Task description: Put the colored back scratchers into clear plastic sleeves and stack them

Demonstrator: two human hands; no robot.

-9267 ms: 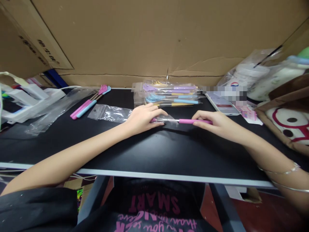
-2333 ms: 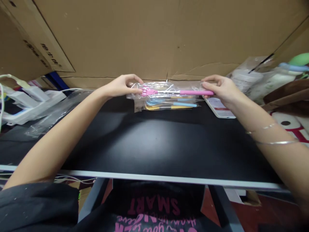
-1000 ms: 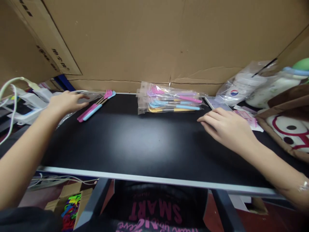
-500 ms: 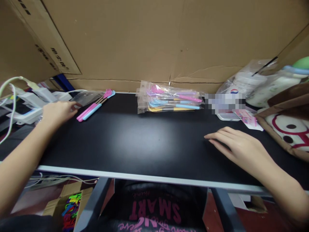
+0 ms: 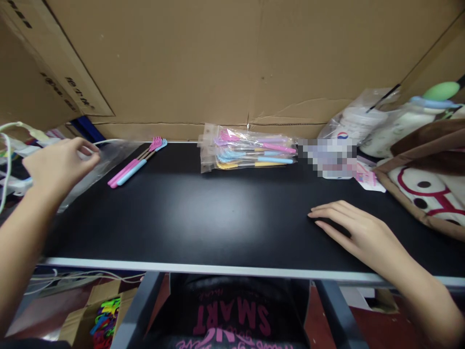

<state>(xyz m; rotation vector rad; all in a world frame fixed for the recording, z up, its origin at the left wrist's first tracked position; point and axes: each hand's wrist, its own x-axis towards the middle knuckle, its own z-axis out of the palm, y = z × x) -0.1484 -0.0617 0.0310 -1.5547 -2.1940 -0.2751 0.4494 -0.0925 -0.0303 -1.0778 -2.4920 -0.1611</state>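
My left hand (image 5: 67, 162) is over the table's left side, its thumb and fingers closed in a pinch on a clear plastic bag (image 5: 109, 162). The bag hangs below and beside the fingers. Just right of it lie pink and blue back scratchers (image 5: 134, 167) with metal rods, claw ends pointing away from me. My right hand (image 5: 348, 225) rests low over the right side of the table, fingers stretched forward, holding nothing. At the back middle, several bagged back scratchers (image 5: 250, 149) in pink, purple, blue and yellow lie in a stack.
White chargers and cables (image 5: 22, 140) crowd the left edge. A bagged cup (image 5: 358, 123), a bottle (image 5: 414, 121), a pink-and-white card (image 5: 368, 177) and a brown bag (image 5: 417, 194) stand or lie at right. Cardboard (image 5: 181, 63) walls the back. Below is a box of colourful pieces (image 5: 105, 317).
My left hand has moved left and risen, drawing the clear plastic bag out toward me. My right hand stays almost where it was. The view has shifted slightly.
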